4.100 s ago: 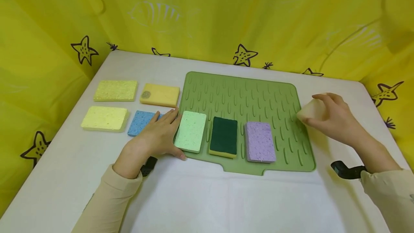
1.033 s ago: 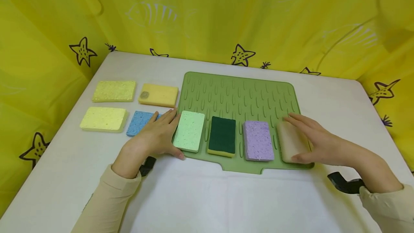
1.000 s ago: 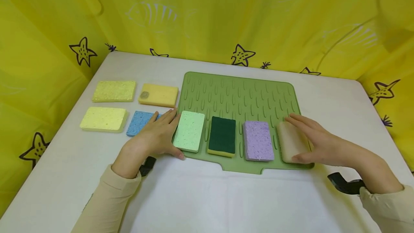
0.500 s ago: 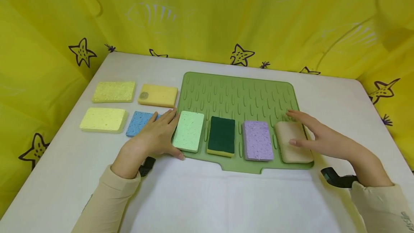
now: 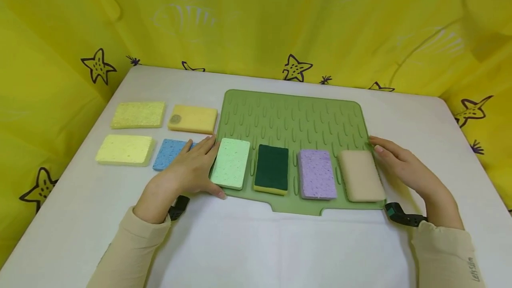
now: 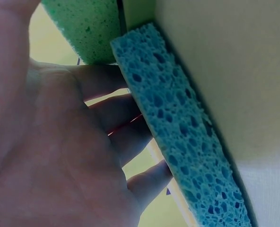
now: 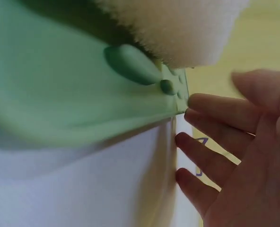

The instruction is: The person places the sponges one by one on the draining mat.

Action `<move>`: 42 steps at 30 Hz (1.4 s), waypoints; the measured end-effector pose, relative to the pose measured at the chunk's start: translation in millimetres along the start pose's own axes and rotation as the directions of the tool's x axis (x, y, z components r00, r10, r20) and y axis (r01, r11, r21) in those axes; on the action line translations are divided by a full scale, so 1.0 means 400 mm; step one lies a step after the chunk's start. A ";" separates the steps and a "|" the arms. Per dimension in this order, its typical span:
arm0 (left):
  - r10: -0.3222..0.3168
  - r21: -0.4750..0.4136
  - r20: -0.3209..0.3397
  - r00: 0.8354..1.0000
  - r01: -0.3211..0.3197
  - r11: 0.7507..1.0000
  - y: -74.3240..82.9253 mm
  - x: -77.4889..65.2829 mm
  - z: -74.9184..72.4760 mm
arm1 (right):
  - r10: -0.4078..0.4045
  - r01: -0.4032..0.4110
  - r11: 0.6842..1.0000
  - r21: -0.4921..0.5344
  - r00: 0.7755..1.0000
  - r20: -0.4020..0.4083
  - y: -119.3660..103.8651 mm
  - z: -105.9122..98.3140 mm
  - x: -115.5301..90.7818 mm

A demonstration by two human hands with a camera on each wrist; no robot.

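Note:
On the ribbed green mat [image 5: 294, 121] four-sided sponges lie in a row: mint [image 5: 230, 163], dark green with yellow underside [image 5: 271, 167], purple [image 5: 317, 173] and beige [image 5: 361, 175]. My left hand [image 5: 188, 170] rests spread at the mat's left edge, beside the mint sponge and partly hiding a blue sponge [image 5: 166, 154]. In the left wrist view its fingers extend behind that blue sponge [image 6: 178, 127]. My right hand [image 5: 412, 170] is at the mat's right edge, just right of the beige sponge. The right wrist view has its fingers loosely extended, fingertips close to the mat's rim [image 7: 126, 125].
Left of the mat, on the white table [image 5: 248, 252], lie two pale yellow sponges [image 5: 138, 114] and a tan-yellow sponge [image 5: 193, 119] with a dark round mark. A yellow curtain [image 5: 256, 21] with starfish drawings surrounds the table's back and sides.
The right hand brought the beige sponge from right of the mat onto its right end, let go, and moved right to the mat's edge. The left hand has stayed in place.

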State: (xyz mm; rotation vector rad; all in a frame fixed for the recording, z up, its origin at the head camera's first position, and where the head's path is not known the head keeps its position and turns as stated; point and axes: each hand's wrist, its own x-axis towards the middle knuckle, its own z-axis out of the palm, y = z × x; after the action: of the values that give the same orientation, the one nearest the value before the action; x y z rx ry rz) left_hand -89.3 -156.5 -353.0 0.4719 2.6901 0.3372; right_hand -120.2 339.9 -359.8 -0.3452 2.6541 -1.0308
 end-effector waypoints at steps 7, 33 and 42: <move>0.010 -0.010 -0.011 1.000 -0.010 1.000 -0.002 -0.001 -0.002 | -0.039 0.039 0.998 -0.045 0.999 0.005 0.023 0.006 -0.001; -0.062 -0.066 -0.080 0.995 0.057 0.996 -0.031 -0.070 -0.060 | -0.012 0.011 1.000 0.009 0.996 0.086 0.031 0.006 0.002; -0.245 0.038 -0.190 0.951 0.256 0.966 -0.007 -0.053 -0.037 | -0.040 0.036 0.998 0.046 0.996 0.078 0.027 0.015 -0.001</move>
State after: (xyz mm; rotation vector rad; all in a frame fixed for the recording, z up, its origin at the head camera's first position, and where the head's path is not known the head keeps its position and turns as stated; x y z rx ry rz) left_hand -77.7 -169.3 -333.6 0.1158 2.9038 0.2336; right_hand -119.1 344.0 -371.4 -0.4201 2.5597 -1.0629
